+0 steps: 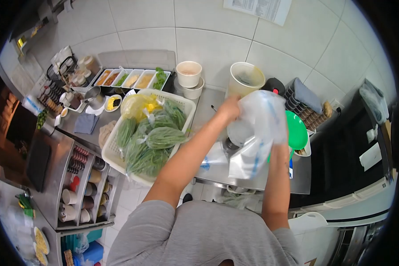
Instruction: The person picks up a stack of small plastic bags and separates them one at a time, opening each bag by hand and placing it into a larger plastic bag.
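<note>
The left hand [230, 109] had its fingers clamped on a plastic bag [262, 116]; I could not tell the right hand's, the bag hiding them. The bag hung blurred above the steel counter [300, 179], its blue print illegible. The cut-off wall sheet [259, 8] proved unreadable; a white crate [112, 152] held bagged greens [165, 138].

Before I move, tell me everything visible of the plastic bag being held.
The plastic bag is thin-looking, translucent film with blue markings, blurred, creased and shiny toward its lower end. It hangs above the metal counter. The left hand grips its upper left edge; the right forearm reaches its other side, that hand obscured by film. Contents cannot be made out.
</note>
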### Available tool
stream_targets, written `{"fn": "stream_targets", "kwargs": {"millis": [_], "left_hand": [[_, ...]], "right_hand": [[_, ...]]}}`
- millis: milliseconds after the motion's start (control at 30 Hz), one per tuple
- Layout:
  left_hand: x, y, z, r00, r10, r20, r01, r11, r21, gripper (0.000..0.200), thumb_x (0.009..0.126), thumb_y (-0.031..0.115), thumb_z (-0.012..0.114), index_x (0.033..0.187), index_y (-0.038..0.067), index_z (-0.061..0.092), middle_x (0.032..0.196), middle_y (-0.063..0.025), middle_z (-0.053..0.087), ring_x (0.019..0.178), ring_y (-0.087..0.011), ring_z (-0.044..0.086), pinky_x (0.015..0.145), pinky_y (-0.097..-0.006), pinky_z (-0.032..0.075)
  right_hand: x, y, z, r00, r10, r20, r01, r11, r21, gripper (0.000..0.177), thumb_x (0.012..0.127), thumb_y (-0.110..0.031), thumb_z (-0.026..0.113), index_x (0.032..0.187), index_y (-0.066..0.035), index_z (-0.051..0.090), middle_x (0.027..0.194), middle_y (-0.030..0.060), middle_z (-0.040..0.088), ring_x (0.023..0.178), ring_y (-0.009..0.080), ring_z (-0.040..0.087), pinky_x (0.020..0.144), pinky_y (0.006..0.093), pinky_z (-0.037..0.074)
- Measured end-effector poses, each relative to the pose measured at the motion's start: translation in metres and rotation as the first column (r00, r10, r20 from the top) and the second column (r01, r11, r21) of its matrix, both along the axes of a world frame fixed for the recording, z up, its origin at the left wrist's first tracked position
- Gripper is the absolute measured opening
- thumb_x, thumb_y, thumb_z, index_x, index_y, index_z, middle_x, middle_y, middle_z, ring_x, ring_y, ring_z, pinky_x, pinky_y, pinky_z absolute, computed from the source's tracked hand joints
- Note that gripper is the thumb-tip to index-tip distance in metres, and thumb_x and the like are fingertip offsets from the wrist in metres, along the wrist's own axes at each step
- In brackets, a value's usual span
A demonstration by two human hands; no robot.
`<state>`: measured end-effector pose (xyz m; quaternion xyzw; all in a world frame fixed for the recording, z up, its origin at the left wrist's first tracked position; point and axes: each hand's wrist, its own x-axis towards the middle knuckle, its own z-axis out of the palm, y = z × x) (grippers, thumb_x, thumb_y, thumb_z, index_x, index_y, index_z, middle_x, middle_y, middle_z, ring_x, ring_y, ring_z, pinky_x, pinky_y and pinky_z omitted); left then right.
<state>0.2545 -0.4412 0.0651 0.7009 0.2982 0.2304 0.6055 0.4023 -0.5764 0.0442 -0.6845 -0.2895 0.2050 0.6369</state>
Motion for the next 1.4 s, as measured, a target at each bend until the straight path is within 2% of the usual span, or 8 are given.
{"fn": "stream_targets", "kwargs": {"millis": [100,133,300,500,800,900,1200,1400], "left_hand": [[0.016,-0.006,-0.097,0.968,0.25,0.0,-0.222,0.861,0.457,0.025,0.081,0.018,0.05,0.093,-0.004,0.058,0.09,-0.0283,0.061,0.081,-0.0413,0.062,0.071,-0.0446,0.049],[0.017,-0.008,-0.099,0.974,0.224,-0.036,-0.192,0.901,0.39,0.025,0.08,0.016,0.05,0.093,-0.004,0.057,0.091,-0.0287,0.061,0.084,-0.0422,0.06,0.073,-0.0447,0.048],[0.02,0.007,-0.112,0.971,0.027,-0.236,0.001,0.993,0.117,0.022,0.078,0.011,0.051,0.092,-0.005,0.057,0.092,-0.0298,0.06,0.092,-0.0427,0.057,0.077,-0.0451,0.046],[-0.016,-0.029,-0.112,0.883,0.429,0.193,-0.467,0.753,0.464,0.019,0.086,0.016,0.054,0.08,-0.001,0.05,0.073,-0.0192,0.054,0.073,-0.0303,0.056,0.066,-0.0379,0.043],[-0.084,-0.094,-0.039,0.908,-0.375,0.187,0.257,0.851,0.458,0.02,0.086,0.021,0.061,0.092,0.004,0.053,0.091,-0.0056,0.055,0.084,-0.0165,0.052,0.075,-0.0289,0.043],[-0.087,-0.086,-0.045,0.874,-0.478,0.081,0.478,0.878,0.028,0.021,0.086,0.022,0.062,0.094,0.005,0.052,0.093,-0.004,0.054,0.087,-0.0126,0.052,0.076,-0.0277,0.043],[-0.088,-0.101,-0.059,0.856,-0.416,0.307,0.476,0.866,-0.153,0.027,0.086,0.017,0.062,0.106,0.006,0.048,0.099,-0.0029,0.054,0.092,-0.0119,0.051,0.077,-0.0284,0.043],[-0.097,-0.107,-0.035,0.922,-0.346,0.173,0.269,0.894,0.358,0.02,0.085,0.017,0.062,0.097,0.003,0.053,0.094,-0.0035,0.055,0.09,-0.0155,0.053,0.079,-0.0298,0.043]], "right_hand": [[-0.006,-0.003,-0.069,0.947,-0.006,0.32,0.103,0.953,-0.286,0.034,0.084,-0.01,0.049,0.114,0.005,0.055,0.101,0.0147,0.062,0.084,0.0164,0.057,0.074,0.0287,0.045],[-0.029,-0.006,-0.078,0.98,-0.084,-0.181,0.088,0.996,0.013,0.036,0.082,-0.004,0.048,0.116,0.007,0.053,0.104,0.0152,0.061,0.088,0.0195,0.059,0.077,0.0283,0.045],[-0.031,-0.013,-0.081,0.953,0.006,-0.304,0.02,0.996,0.082,0.04,0.082,-0.005,0.049,0.121,0.006,0.05,0.106,0.0147,0.061,0.088,0.018,0.059,0.079,0.0255,0.045],[-0.043,-0.038,-0.096,0.987,-0.1,-0.123,0.1,0.995,-0.006,0.015,0.088,-0.013,0.052,0.097,0.0,0.052,0.078,0.002,0.054,0.067,0.0082,0.048,0.06,0.0223,0.039],[-0.114,-0.074,-0.01,0.927,0.372,-0.047,-0.32,0.85,0.419,0.018,0.092,-0.022,0.053,0.09,-0.004,0.049,0.075,0.0013,0.048,0.065,0.009,0.043,0.061,0.0231,0.036],[-0.117,-0.073,-0.002,0.927,0.372,0.056,-0.358,0.83,0.428,0.018,0.092,-0.021,0.053,0.092,-0.003,0.049,0.078,0.0031,0.05,0.07,0.011,0.046,0.067,0.0244,0.038],[-0.128,-0.07,-0.001,0.919,0.38,0.111,-0.387,0.805,0.45,0.013,0.084,-0.009,0.056,0.092,-0.003,0.048,0.088,0.006,0.05,0.079,0.0124,0.048,0.074,0.0249,0.039],[-0.128,-0.07,0.0,0.904,0.419,0.091,-0.408,0.776,0.48,0.025,0.068,0.003,0.05,0.092,-0.003,0.047,0.089,0.0059,0.048,0.082,0.0118,0.045,0.076,0.0247,0.037]]}}
